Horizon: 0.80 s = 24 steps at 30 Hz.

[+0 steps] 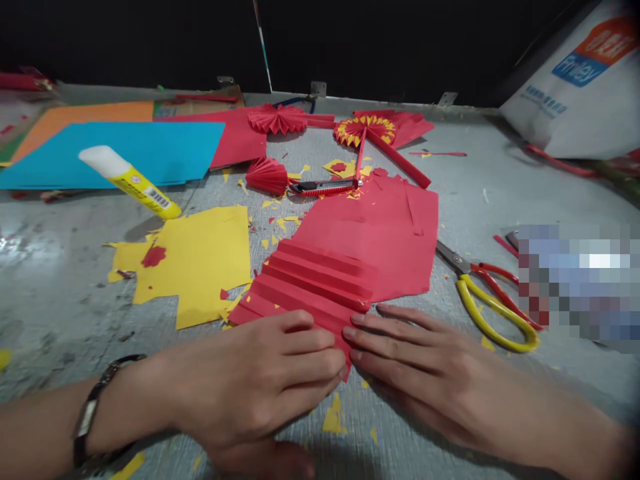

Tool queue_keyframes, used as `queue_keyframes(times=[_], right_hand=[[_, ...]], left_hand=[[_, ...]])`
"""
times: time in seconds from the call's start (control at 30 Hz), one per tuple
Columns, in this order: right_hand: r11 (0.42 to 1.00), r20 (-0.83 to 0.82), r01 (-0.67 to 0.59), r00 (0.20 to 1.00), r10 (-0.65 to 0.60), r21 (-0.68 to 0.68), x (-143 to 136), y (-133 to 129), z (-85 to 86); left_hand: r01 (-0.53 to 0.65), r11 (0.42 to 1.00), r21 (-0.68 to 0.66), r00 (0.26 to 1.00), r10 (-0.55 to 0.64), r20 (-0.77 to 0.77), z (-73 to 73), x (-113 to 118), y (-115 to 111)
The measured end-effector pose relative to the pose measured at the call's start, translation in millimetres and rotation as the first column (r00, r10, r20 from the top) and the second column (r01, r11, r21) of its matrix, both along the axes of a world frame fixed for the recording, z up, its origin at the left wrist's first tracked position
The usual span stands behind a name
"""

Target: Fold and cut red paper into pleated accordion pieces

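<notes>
A sheet of red paper [313, 279] with accordion pleats lies in front of me, its near edge under my hands. My left hand [260, 373] is closed over that edge, fingers curled and pressed together; its thumb is lower and blurred. Flat and stretched out, the fingers of my right hand [440, 370] rest with their tips on the right corner of the pleats. Beyond lies a flat red sheet [395, 227]. Yellow paper [210, 253] with ragged cuts is on the left, and a red scrap [153, 256] sits on it.
A glue stick [135, 183] stands tilted at left before blue sheets [165, 143]. Past the red sheet are a utility knife [325, 187], folded fans [277, 120] and a yellow-trimmed red rosette [367, 130]. Scissors [480, 287] lie right, a plastic bag [575, 87] behind. Scraps litter the table.
</notes>
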State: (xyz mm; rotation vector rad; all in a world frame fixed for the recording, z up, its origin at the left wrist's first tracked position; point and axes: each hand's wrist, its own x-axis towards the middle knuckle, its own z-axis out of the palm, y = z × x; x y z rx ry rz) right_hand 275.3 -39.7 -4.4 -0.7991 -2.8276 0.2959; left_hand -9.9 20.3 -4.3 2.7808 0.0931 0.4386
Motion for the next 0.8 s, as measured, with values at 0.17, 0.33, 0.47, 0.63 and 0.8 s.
queue_keyframes(times=[0.17,0.33,0.47,0.63,0.8], right_hand=[[1.000,-0.016,0.002,1.000,-0.002,-0.004,-2,0,1.0],[1.000,-0.005,0.004,1.000,-0.004,-0.005,-2,0,2.2],[0.999,-0.047,0.027,0.999,-0.027,-0.021,-2,0,1.7],[0.995,-0.140,0.077,0.987,-0.084,-0.057,-2,-1,-4.4],[0.991,-0.197,0.122,0.972,-0.130,-0.052,-1,-4,-11.0]], left_hand=[[0.072,0.996,-0.046,0.997,-0.071,0.013,-2.5,-2,0],[0.070,0.996,-0.048,0.997,-0.071,-0.010,-2.3,-2,-2],[0.065,0.997,-0.037,0.998,-0.066,-0.005,-3.3,-1,-2],[0.079,0.997,-0.001,0.997,-0.079,0.002,-3.6,-1,-3],[-0.037,0.999,-0.030,0.996,0.034,-0.086,2.2,-1,-13]])
